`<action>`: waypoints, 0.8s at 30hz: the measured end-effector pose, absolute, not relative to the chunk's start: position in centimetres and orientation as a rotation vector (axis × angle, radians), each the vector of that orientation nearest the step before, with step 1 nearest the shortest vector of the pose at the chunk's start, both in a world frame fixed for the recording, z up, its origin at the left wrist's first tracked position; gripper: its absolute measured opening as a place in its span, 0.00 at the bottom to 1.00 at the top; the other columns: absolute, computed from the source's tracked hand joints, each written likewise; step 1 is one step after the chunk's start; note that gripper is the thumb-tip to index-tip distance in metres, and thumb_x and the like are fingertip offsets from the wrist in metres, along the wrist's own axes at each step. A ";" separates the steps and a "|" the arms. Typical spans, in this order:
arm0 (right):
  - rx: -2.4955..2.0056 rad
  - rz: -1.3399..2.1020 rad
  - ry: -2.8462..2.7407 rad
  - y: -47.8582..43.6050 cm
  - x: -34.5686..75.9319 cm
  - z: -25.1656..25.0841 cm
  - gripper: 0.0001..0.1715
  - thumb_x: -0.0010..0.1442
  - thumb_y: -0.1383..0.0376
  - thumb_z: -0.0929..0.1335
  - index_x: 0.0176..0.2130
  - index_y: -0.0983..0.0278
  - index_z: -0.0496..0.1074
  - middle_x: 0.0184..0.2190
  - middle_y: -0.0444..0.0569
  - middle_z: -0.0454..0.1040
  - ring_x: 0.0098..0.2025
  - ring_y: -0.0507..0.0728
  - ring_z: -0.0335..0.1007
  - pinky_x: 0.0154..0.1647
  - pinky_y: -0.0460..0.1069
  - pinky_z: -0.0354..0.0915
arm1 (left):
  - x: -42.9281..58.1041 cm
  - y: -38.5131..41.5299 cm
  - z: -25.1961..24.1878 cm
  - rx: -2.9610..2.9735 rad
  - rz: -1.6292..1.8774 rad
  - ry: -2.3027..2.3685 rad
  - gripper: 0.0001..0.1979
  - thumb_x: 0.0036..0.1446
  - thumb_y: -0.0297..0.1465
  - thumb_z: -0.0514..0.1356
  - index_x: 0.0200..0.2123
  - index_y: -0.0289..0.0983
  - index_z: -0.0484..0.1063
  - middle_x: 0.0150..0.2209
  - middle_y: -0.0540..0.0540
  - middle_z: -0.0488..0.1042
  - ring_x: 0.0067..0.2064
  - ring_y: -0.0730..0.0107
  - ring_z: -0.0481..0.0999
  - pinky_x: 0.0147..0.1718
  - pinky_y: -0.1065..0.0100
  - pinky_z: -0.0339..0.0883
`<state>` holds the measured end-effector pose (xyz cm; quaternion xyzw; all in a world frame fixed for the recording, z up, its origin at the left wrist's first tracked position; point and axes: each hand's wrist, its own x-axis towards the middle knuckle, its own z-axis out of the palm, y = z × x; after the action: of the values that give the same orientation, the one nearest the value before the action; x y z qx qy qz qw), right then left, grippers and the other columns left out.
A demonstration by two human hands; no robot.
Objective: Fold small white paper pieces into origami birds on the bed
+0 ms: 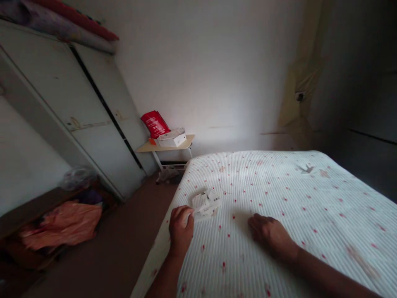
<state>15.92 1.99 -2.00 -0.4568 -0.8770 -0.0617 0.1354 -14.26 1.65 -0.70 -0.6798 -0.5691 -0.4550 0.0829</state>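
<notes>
A small heap of torn, printed white paper pieces (206,203) lies on the bed's striped sheet with red flecks (245,252). Just left of the heap is my left hand (181,229), its fingers closed in a pinch at the near edge of a paper piece. My right hand (273,236) rests low over the sheet, to the right of the heap and apart from it. Its fingers are curled downward, and whatever they may hold is hidden from view. Farther back on the sheet, toward the right, lies a grey-and-white scrap (306,168).
Beyond the bed's far left corner stands a small table (149,147) with a red bag (155,124) and a white box (172,140). A tall cabinet (93,107) lines the left, with rolled material (62,20) on top. Orange cloth (63,223) lies low at left.
</notes>
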 end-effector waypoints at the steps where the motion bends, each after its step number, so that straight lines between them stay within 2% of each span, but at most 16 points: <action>1: -1.297 -0.202 -2.544 1.9 15.5 -2.2 0.11 0.58 0.73 0.60 0.30 0.65 0.69 0.27 0.48 0.71 0.25 0.53 0.68 0.26 0.47 0.56 | -14.3 1.7 -0.9 -2.016 -1.342 -1.701 0.08 0.51 0.25 0.53 0.30 0.38 0.72 0.33 0.46 0.73 0.39 0.64 0.70 0.41 0.63 0.65; 4: -1.255 -0.257 -2.528 1.8 15.2 -2.9 0.10 0.58 0.72 0.60 0.32 0.64 0.70 0.29 0.49 0.72 0.27 0.54 0.68 0.28 0.48 0.58 | -14.1 2.0 -1.2 -2.056 -1.251 -1.738 0.10 0.52 0.25 0.52 0.34 0.38 0.72 0.36 0.45 0.74 0.41 0.63 0.69 0.42 0.62 0.65; 7: -1.238 -0.259 -2.510 1.9 15.5 -3.3 0.10 0.59 0.71 0.60 0.33 0.65 0.70 0.30 0.50 0.73 0.28 0.54 0.68 0.29 0.48 0.59 | -13.7 2.4 -1.2 -2.073 -1.100 -1.818 0.14 0.53 0.27 0.53 0.43 0.37 0.70 0.45 0.43 0.72 0.47 0.60 0.67 0.48 0.59 0.63; 10: -1.243 -0.238 -2.497 2.0 15.6 -3.6 0.10 0.59 0.71 0.60 0.33 0.64 0.70 0.30 0.49 0.72 0.28 0.54 0.68 0.29 0.48 0.58 | -13.3 2.8 -1.6 -2.094 -0.874 -1.880 0.23 0.51 0.25 0.55 0.53 0.38 0.64 0.55 0.43 0.65 0.56 0.57 0.60 0.53 0.55 0.57; 12: -1.248 -0.233 -2.485 2.0 15.5 -3.6 0.10 0.59 0.71 0.60 0.33 0.64 0.70 0.30 0.49 0.72 0.28 0.54 0.68 0.29 0.48 0.58 | -13.0 3.1 -2.0 -2.103 -0.751 -1.913 0.28 0.50 0.22 0.54 0.56 0.38 0.60 0.58 0.45 0.61 0.59 0.57 0.56 0.55 0.55 0.53; 19: -1.249 -0.226 -2.479 1.8 15.2 -3.1 0.09 0.58 0.71 0.61 0.31 0.65 0.70 0.28 0.48 0.71 0.27 0.53 0.67 0.29 0.47 0.57 | -12.8 3.5 -2.6 -2.117 -0.647 -1.944 0.26 0.52 0.19 0.50 0.55 0.39 0.61 0.56 0.45 0.65 0.59 0.61 0.57 0.56 0.57 0.52; 24: -1.253 -0.235 -2.477 1.7 15.2 -2.7 0.10 0.59 0.71 0.61 0.31 0.65 0.70 0.29 0.49 0.72 0.28 0.53 0.67 0.29 0.47 0.56 | -12.9 3.5 -2.4 -2.145 -0.689 -1.953 0.22 0.53 0.19 0.50 0.50 0.41 0.67 0.53 0.46 0.69 0.58 0.60 0.60 0.55 0.52 0.52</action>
<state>15.17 1.69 -2.73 -0.4427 -0.8751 -0.0830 0.1770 -12.88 3.54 -2.35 -0.7171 -0.6528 -0.2305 0.0800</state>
